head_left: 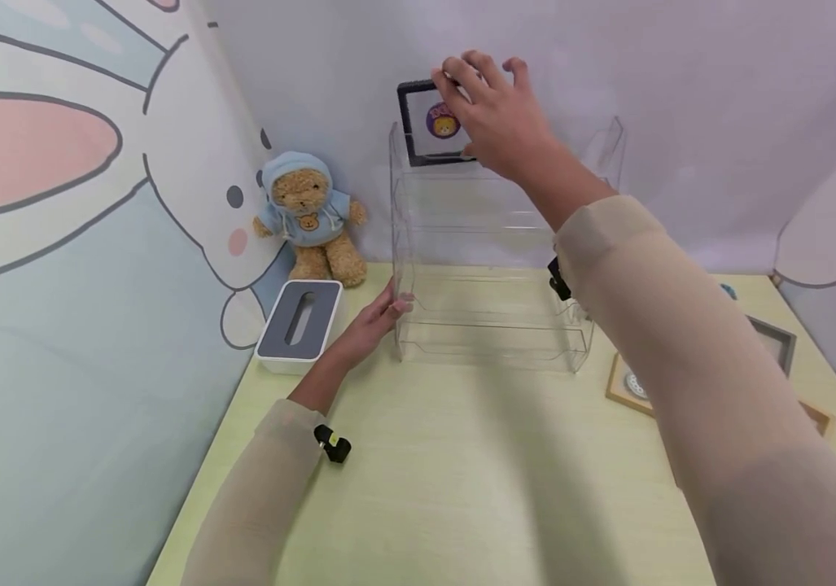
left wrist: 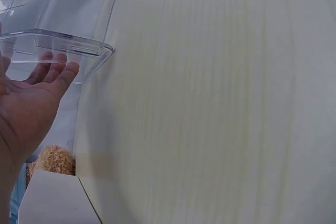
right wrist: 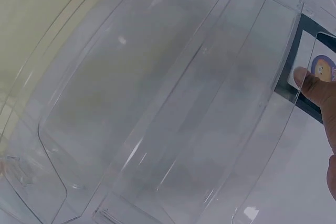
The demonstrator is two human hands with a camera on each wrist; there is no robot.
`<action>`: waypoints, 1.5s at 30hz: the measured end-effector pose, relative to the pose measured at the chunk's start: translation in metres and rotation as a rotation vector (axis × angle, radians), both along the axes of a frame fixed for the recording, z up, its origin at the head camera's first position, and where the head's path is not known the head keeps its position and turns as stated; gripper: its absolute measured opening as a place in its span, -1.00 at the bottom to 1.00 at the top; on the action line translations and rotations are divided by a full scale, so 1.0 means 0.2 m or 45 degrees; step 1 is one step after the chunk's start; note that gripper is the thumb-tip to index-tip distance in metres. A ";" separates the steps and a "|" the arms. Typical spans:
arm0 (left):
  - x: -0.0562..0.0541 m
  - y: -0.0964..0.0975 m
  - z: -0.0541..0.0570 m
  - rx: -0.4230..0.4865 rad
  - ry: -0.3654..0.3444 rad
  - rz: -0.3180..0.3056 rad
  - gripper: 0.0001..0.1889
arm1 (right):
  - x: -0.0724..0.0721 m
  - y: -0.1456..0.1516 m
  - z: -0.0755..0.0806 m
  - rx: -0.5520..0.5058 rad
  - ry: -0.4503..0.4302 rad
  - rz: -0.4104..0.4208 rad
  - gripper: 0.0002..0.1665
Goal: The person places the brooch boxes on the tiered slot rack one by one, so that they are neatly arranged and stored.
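Observation:
A clear tiered display rack (head_left: 491, 325) stands upright on the table against the back wall. High at its top tier, my right hand (head_left: 498, 122) grips a black-edged display frame (head_left: 412, 122) with a round purple bear badge in it. The thumb (right wrist: 310, 82) lies on the front of that frame in the right wrist view, and the lower edge of the frame overlaps the rack's top shelf. Down at the rack's left side, my left hand (head_left: 374, 321) touches the clear side panel, its fingers (left wrist: 65, 74) extended and the palm showing in the left wrist view.
Left of the rack sit a plush bear (head_left: 308, 212) in a blue hoodie and a white tissue box (head_left: 274, 364) with a grey lid. To the right, partly behind my right sleeve, lie a wooden frame (head_left: 615, 381) and a grey frame (head_left: 785, 350). Walls border the table.

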State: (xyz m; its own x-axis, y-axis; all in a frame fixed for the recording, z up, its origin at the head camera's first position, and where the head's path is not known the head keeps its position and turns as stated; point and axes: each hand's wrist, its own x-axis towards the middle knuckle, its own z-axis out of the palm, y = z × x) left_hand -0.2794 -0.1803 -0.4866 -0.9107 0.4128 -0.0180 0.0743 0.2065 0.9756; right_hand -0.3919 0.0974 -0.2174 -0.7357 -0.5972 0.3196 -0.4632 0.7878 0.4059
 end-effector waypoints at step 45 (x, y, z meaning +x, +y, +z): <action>0.01 -0.01 -0.01 -0.015 -0.013 -0.014 -0.23 | 0.11 0.10 0.01 -0.394 -0.306 0.079 0.10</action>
State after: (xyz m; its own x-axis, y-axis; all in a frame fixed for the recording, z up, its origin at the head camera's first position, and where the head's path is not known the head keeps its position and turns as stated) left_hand -0.2784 -0.1824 -0.4890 -0.9058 0.4224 -0.0318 0.0670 0.2170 0.9739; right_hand -0.3692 0.1179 -0.2151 -0.7770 -0.5452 0.3146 -0.5666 0.8235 0.0277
